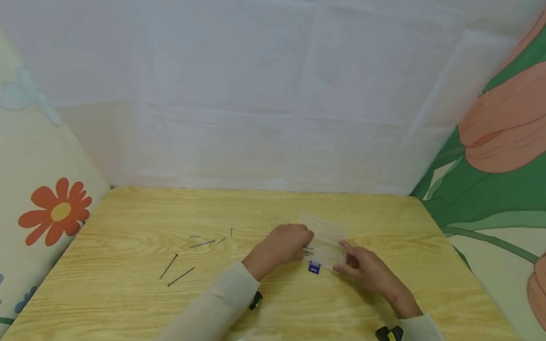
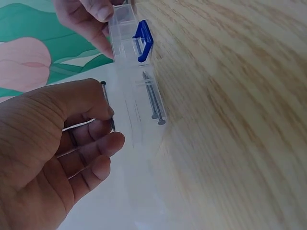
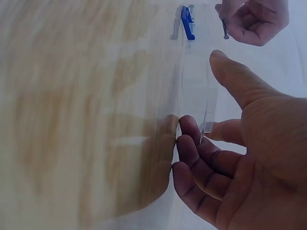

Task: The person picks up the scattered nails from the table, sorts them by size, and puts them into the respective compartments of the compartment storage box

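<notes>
Box (image 1: 323,229): clear plastic, smooth, catching pale reflections
Latch (image 1: 314,267): solid blue plastic, smooth
Boxed nails (image 2: 155,100): grey metal, a dull sheen along the shanks
Loose nails (image 1: 181,276): darker grey metal, plain smooth shanks
Table (image 1: 124,316): wood-grain top, smooth, glossy enough for a bright glare at the near edge — solid or printed, cannot tell
Back sheet (image 1: 228,66): white, matt, creased — cloth or paper, cannot tell
Side panels (image 1: 499,192): printed, largely matt
Sleeve (image 1: 206,316): cream cloth, matt

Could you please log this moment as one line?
left hand: pinches nail; right hand: holds clear box; inside: two nails; table: loose nails
</notes>
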`<action>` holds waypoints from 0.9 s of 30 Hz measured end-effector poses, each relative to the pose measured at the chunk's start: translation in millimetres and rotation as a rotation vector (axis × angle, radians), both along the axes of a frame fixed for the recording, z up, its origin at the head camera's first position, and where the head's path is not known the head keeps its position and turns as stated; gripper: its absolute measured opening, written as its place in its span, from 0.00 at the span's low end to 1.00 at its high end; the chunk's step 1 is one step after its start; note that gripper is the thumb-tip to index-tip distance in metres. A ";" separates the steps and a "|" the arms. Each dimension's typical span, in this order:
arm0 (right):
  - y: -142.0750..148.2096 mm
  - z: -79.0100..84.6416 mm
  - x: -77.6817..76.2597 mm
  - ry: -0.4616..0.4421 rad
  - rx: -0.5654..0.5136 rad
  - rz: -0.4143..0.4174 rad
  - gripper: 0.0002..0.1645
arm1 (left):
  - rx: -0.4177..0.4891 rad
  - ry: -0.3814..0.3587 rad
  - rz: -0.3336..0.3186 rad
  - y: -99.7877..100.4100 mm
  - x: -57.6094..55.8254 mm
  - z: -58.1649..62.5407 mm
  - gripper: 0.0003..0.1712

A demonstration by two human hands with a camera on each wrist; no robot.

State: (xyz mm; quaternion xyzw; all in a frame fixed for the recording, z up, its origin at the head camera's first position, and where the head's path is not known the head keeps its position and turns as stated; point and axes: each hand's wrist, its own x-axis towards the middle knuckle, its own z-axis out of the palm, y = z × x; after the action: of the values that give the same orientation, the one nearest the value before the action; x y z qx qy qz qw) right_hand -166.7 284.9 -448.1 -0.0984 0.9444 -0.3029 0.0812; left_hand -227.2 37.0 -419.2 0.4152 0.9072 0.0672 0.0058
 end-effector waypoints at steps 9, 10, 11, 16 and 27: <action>0.7 -0.1 2.0 0.000 -0.008 0.026 0.46 | -0.003 0.054 0.025 -5.2 4.8 0.1 0.09; 0.5 0.1 1.8 0.004 -0.009 0.030 0.46 | 0.003 0.052 0.027 -6.5 5.4 0.7 0.09; 0.4 0.2 1.7 0.007 -0.011 0.032 0.46 | 0.007 0.054 0.030 -7.8 5.8 0.8 0.08; 0.0 0.5 0.7 0.005 -0.014 0.035 0.46 | 0.008 0.075 0.052 -15.5 8.6 -1.3 0.04; 2.3 1.6 3.0 0.003 -0.014 0.030 0.47 | 0.074 0.080 0.101 -44.2 25.7 -2.7 0.02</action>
State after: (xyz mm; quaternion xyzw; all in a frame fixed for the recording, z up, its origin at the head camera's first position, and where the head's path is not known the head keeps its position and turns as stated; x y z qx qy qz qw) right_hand -163.7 287.2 -446.5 -0.1135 0.9408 -0.3082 0.0834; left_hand -201.5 -7.1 -421.9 0.3711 0.9234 0.0843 -0.0495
